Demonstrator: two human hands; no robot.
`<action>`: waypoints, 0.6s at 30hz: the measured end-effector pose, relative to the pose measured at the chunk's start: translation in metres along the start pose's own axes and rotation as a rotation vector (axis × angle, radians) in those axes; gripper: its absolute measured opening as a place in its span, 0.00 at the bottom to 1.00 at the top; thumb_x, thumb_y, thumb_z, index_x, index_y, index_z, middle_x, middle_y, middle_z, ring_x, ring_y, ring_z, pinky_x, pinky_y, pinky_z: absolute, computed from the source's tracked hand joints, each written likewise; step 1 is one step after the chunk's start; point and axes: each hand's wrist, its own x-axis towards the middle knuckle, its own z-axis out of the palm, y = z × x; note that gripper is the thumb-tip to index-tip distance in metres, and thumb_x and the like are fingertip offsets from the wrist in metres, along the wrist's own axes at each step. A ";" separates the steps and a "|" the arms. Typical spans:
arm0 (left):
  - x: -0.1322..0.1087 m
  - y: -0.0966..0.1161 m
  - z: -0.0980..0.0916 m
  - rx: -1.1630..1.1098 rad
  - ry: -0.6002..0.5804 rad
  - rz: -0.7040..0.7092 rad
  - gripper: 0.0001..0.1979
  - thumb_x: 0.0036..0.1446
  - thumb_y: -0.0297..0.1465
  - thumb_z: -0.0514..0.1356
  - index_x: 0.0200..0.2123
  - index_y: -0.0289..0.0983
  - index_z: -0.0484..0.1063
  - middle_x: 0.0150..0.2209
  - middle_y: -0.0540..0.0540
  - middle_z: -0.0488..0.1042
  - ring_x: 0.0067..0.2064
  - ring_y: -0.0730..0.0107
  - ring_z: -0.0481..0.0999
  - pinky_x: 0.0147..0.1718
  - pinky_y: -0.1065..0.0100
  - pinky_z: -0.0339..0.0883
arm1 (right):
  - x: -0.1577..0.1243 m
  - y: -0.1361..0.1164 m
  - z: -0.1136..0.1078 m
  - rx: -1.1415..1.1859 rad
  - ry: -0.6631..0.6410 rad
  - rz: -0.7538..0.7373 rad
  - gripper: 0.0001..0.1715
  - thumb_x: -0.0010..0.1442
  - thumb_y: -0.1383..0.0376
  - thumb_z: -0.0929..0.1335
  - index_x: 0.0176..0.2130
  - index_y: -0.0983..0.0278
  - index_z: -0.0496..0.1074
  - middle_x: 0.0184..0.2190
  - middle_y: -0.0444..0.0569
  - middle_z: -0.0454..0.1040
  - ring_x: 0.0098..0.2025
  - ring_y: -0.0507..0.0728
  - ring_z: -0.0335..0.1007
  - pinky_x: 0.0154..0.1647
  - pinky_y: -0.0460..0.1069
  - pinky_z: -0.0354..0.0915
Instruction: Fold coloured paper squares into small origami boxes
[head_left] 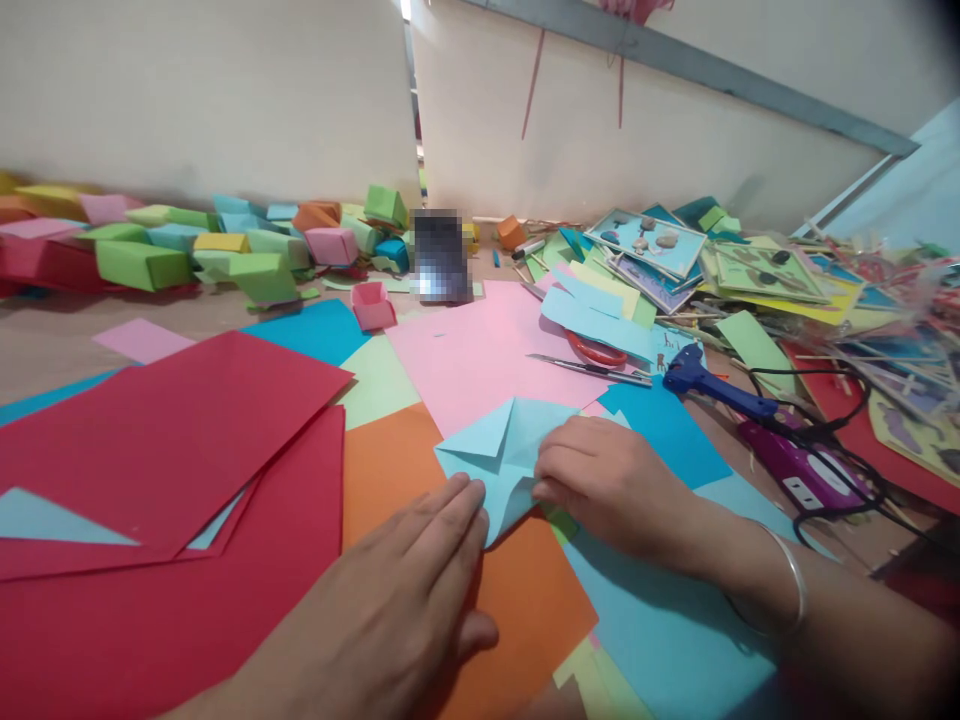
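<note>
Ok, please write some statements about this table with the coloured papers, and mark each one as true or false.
1. The left hand and the right hand both touch the light blue folded paper. True.
2. The right hand holds the scissors. False: they lie on the pink sheet, beyond the hands.
3. A bracelet is on the right wrist. True.
4. The blue glue gun lies left of both hands. False: it lies to their right.

Flat paper sheets (172, 430) leave the left open; scissors (592, 365) and glue guns (750, 430) crowd the right.
</note>
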 end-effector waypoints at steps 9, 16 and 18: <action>-0.001 -0.001 -0.008 -0.063 0.006 0.007 0.13 0.65 0.30 0.53 0.44 0.32 0.76 0.49 0.35 0.78 0.52 0.49 0.76 0.45 0.55 0.74 | 0.001 -0.006 0.008 -0.053 -0.109 0.175 0.16 0.66 0.61 0.67 0.28 0.64 0.67 0.26 0.45 0.66 0.29 0.53 0.56 0.30 0.49 0.49; 0.001 0.004 -0.004 -0.128 -0.013 -0.014 0.07 0.60 0.25 0.57 0.32 0.35 0.75 0.34 0.42 0.76 0.37 0.57 0.74 0.35 0.59 0.70 | 0.001 -0.009 0.018 -0.183 -0.048 0.210 0.15 0.62 0.62 0.71 0.27 0.64 0.68 0.29 0.49 0.68 0.33 0.56 0.56 0.32 0.51 0.48; 0.001 0.004 -0.004 -0.119 -0.028 -0.007 0.08 0.61 0.25 0.56 0.33 0.35 0.75 0.34 0.42 0.75 0.38 0.57 0.73 0.34 0.60 0.69 | 0.001 -0.009 0.020 -0.198 -0.050 0.217 0.15 0.61 0.61 0.72 0.27 0.64 0.68 0.29 0.49 0.68 0.33 0.57 0.56 0.32 0.51 0.47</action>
